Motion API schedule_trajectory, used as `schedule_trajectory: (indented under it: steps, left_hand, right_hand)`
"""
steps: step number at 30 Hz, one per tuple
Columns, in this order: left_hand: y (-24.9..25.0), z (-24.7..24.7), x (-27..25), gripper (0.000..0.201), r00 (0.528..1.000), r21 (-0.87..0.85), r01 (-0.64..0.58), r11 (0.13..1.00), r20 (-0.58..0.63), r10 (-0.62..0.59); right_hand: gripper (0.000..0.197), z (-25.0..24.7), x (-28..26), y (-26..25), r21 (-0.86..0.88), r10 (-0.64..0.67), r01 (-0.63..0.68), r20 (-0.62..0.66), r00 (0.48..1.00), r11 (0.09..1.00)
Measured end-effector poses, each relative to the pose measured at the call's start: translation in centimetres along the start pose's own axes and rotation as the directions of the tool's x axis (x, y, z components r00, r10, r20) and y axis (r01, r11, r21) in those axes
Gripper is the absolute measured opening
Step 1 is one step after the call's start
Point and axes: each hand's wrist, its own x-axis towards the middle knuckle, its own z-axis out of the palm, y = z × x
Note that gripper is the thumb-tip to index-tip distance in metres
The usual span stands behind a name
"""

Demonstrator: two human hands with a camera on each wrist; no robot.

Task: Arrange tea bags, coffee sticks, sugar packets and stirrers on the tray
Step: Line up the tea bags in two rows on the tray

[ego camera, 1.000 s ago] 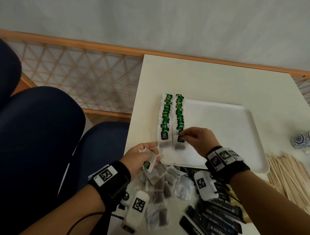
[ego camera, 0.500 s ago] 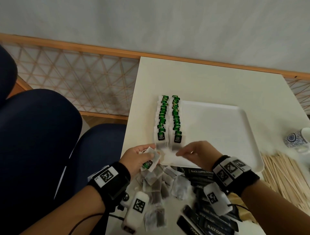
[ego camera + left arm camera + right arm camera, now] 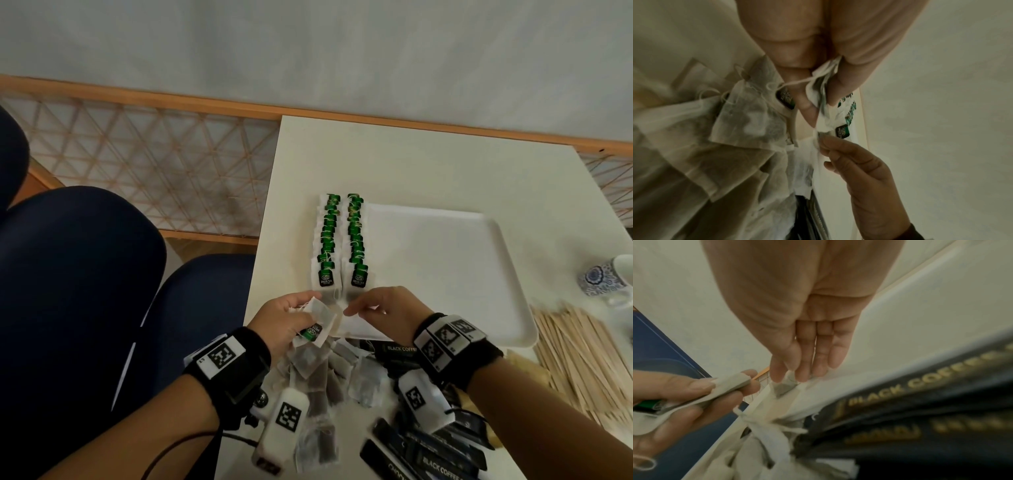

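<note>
The left hand (image 3: 286,320) clamps a small bunch of tea bags (image 3: 320,325) between thumb and curled fingers, at the tray's (image 3: 479,274) seven o'clock corner. The right hand (image 3: 387,313) pinches the bunch's edge with thumb and forefinger at its three o'clock. Two tea-bag rows (image 3: 340,240) line the tray's nine o'clock side. Coffee sticks (image 3: 428,455) lie on the worktop (image 3: 411,161) at six o'clock, stirrers (image 3: 582,359) at four.

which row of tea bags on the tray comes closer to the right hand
The right row, the one further in on the tray; its front bag lies just beyond the right hand. The left row runs along the tray's edge.
</note>
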Motion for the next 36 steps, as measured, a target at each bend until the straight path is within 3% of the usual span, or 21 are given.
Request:
schedule_trajectory:
  steps: [6, 11, 15, 17, 19, 22, 26, 31, 36]
  left_hand:
    - [0.1, 0.2, 0.0, 0.032, 1.0, -0.038, -0.028, 0.999, 0.013, 0.028]
    - [0.3, 0.5, -0.2, 0.028, 0.999, -0.048, -0.033, 0.998, 0.04, 0.035]
    - [0.0, 0.3, -0.2, 0.045, 0.999, -0.117, 0.018, 0.993, 0.053, -0.012]
    - [0.0, 0.3, -0.3, 0.042, 1.0, -0.116, -0.004, 0.993, 0.015, 0.005]
    - [0.2, 0.3, -0.3, 0.036, 0.999, -0.132, -0.039, 0.991, -0.02, 0.037]
    - [0.6, 0.3, -0.3, 0.03, 0.996, -0.129, -0.08, 0.988, -0.039, 0.076]
    - [0.8, 0.6, -0.4, 0.031, 0.995, -0.046, -0.101, 0.994, -0.025, 0.1]
    - [0.8, 0.8, -0.7, 0.031, 0.994, 0.015, -0.106, 0.994, -0.007, 0.106]
    - [0.7, 0.3, -0.4, 0.035, 0.995, -0.021, -0.07, 0.997, -0.069, 0.069]
  right_hand:
    - [0.022, -0.1, -1.2, -2.4, 0.232, -0.059, 0.1, -0.18, 0.982, 0.968]
    - [0.026, 0.8, -0.9, -3.8, 0.301, -0.038, 0.076, -0.129, 0.991, 0.951]
    - [0.024, 0.8, -0.6, -3.9, 0.56, 0.062, 0.059, -0.195, 0.979, 0.827]
    - [0.031, 0.6, -0.6, -3.8, 0.648, 0.076, 0.059, -0.179, 0.981, 0.76]
    - [0.037, 0.6, -0.7, -3.6, 0.58, 0.055, 0.043, -0.151, 0.987, 0.814]
    - [0.03, 0.7, -1.1, -3.6, 0.266, -0.024, 0.066, -0.159, 0.987, 0.962]
    - [0.026, 0.7, -1.2, -3.7, 0.159, -0.118, 0.15, -0.193, 0.974, 0.976]
    - [0.017, 0.5, -1.1, -3.7, -0.181, -0.268, 0.236, -0.183, 0.946, 0.955]
    - [0.014, 0.0, -0.8, -3.8, -0.225, -0.229, 0.191, -0.16, 0.96, 0.955]
